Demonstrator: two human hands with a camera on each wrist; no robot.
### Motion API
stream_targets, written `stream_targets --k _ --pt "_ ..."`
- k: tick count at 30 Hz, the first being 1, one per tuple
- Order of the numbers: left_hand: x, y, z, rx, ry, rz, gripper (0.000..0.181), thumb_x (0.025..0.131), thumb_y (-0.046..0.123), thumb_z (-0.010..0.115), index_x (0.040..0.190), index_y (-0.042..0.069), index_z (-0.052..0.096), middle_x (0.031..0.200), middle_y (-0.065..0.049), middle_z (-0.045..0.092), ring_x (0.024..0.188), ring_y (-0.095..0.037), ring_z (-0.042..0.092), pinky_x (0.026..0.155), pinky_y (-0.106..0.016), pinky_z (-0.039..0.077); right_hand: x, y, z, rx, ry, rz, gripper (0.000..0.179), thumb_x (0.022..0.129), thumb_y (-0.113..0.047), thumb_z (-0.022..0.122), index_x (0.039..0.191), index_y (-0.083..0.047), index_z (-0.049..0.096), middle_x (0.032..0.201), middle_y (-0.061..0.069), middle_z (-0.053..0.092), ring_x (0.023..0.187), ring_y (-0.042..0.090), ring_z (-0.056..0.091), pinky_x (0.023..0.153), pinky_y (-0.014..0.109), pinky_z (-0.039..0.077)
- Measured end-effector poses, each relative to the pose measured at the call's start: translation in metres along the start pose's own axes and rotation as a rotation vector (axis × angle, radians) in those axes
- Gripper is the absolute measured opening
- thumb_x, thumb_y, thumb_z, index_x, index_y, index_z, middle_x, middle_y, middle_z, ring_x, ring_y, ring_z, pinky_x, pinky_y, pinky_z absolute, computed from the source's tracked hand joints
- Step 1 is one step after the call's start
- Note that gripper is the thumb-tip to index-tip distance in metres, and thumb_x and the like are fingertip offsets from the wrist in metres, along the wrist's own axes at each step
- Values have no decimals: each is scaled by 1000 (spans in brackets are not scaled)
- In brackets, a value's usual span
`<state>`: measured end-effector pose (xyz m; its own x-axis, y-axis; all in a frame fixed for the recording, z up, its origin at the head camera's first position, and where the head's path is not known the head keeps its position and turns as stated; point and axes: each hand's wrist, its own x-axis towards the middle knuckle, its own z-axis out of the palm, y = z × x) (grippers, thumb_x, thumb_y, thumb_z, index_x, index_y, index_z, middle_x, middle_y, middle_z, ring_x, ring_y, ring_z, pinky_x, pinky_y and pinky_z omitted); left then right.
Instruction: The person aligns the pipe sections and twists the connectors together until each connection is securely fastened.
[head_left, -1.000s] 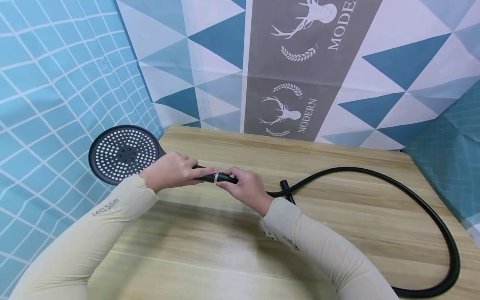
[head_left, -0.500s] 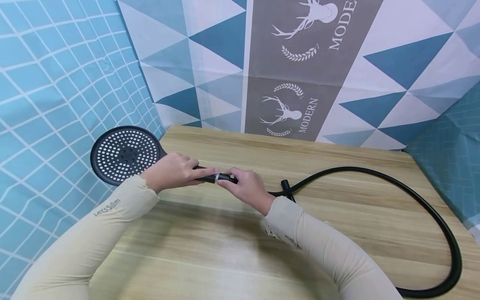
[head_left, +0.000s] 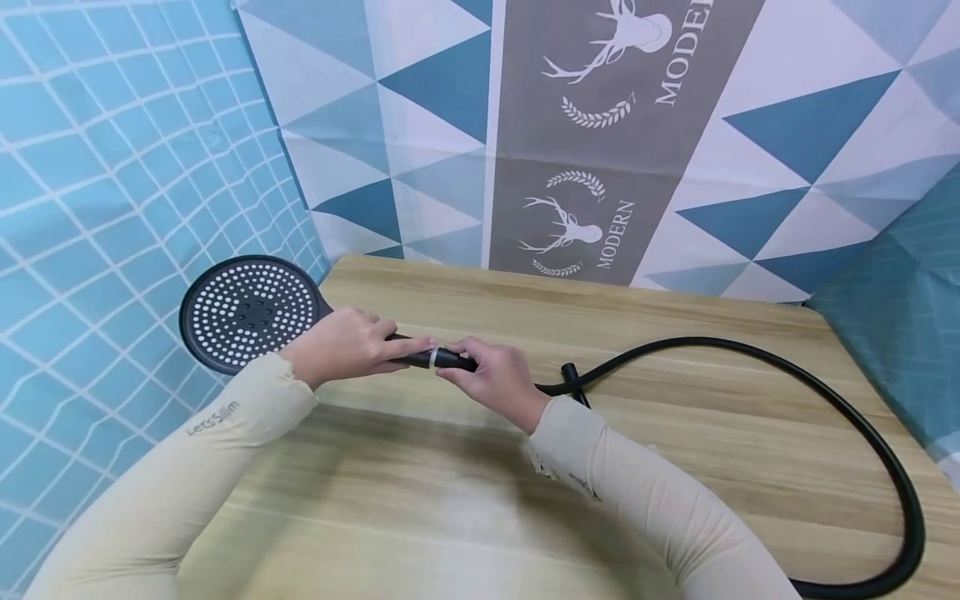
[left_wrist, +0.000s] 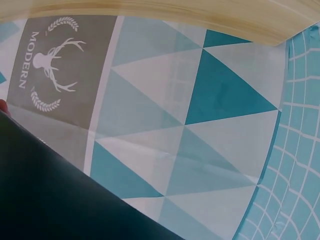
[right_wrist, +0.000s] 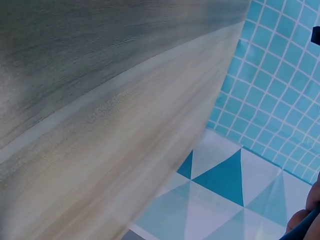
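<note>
A black shower head [head_left: 251, 312], its round perforated face turned up, reaches out to the left in the head view. My left hand [head_left: 351, 343] grips its handle, with a finger stretched along it. A pale ring [head_left: 432, 357] circles the handle's end, where the black hose connector [head_left: 452, 359] meets it. The thumb and fingers of my right hand [head_left: 497, 374] pinch that connector. From behind the right hand, the black hose [head_left: 780, 362] loops over the table on the right. In the right wrist view only fingertips [right_wrist: 314, 197] show at the edge.
The wood-grain table [head_left: 450, 500] lies beneath both hands. A short black tubular piece [head_left: 572, 375] lies by the hose. A blue tiled wall covering [head_left: 82, 208] stands at the left, and a triangle-patterned one [head_left: 435, 83] along the back.
Both hands keep their places on the handle and connector. The connector and the right fingers shift only very slightly; the hose stays put.
</note>
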<state>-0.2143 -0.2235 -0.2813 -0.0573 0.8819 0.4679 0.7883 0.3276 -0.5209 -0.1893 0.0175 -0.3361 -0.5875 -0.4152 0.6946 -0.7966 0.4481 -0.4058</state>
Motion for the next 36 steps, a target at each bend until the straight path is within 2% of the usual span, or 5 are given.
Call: stream_targets --k 16,20,25,31,36 --pt "0 -1 -2 -8 -32 -6 53 107 35 19 117 18 67 57 -5 46 40 -11 32 36 -24 29 9 -9 -6 55 -199 258 21 89 -24 70 97 -5 70 59 -3 55 48 4 41 46 20 34" --pt "-1 -2 -3 -5 -39 3 47 107 34 24 119 18 66 57 -5 47 40 -11 32 36 -23 29 9 -9 -5 8 -198 245 25 88 -26 72 100 -4 69 62 0 59 49 6 45 47 20 36" --pt "-2 -3 -3 -8 -53 4 30 103 32 46 120 18 66 58 -6 47 40 -11 32 36 -23 29 5 -7 -2 -60 -144 180 37 81 -26 79 106 -4 63 66 4 64 50 10 51 48 22 39" --pt "-2 -2 0 -14 -11 -3 46 107 34 26 116 18 67 56 -5 46 39 -11 31 35 -24 28 3 -2 1 -14 -80 90 28 78 -17 82 94 -4 64 73 7 70 53 12 58 50 20 44" --pt "-3 -1 2 -25 -1 -14 49 107 35 22 116 17 67 57 -5 47 40 -11 32 36 -25 29 3 0 1 31 -54 63 24 77 -15 82 91 -3 67 79 9 73 56 14 62 52 21 46"
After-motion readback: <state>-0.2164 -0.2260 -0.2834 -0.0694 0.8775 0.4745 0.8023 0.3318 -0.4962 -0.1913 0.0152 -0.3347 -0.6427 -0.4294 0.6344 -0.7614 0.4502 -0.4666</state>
